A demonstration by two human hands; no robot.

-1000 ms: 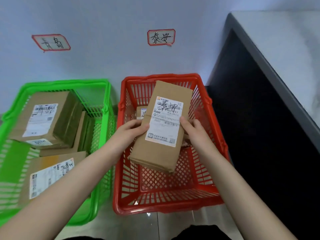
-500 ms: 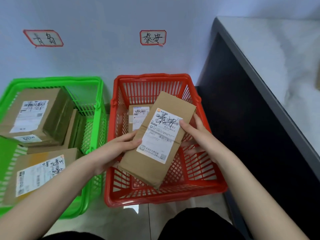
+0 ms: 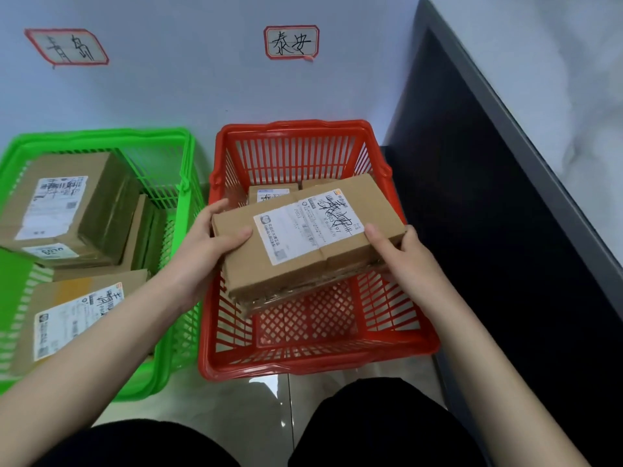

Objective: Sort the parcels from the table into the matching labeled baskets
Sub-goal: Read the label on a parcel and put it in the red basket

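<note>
A cardboard parcel [image 3: 303, 244] is held by both hands over the red basket [image 3: 317, 362], partly inside its rim and above its mesh bottom. The left hand [image 3: 202, 254] is closed on the parcel's left end, thumb laid on top and fingers wrapped behind the far edge. The right hand [image 3: 401, 254] is closed on the right end, thumb pressed on top beside the white shipping label [image 3: 306, 227], fingers tucked underneath. The parcel is turned with its long side running left to right and is tilted, its near edge lower. Handwritten characters are seen scrawled over the label's barcode.

Behind the held parcel, 2 smaller parcels [image 3: 273, 193] are seen lying at the far end of the red basket. A red-bordered wall label [image 3: 291, 42] is fixed above that basket. Just beside the red basket, to the left, a green basket [image 3: 175, 332] is set on the floor; boxes [image 3: 67, 210] with shipping labels are piled inside it. A second wall label [image 3: 65, 47] is fixed above the green basket. At the right, a dark-fronted tabletop [image 3: 539, 79] is seen, pale on top
</note>
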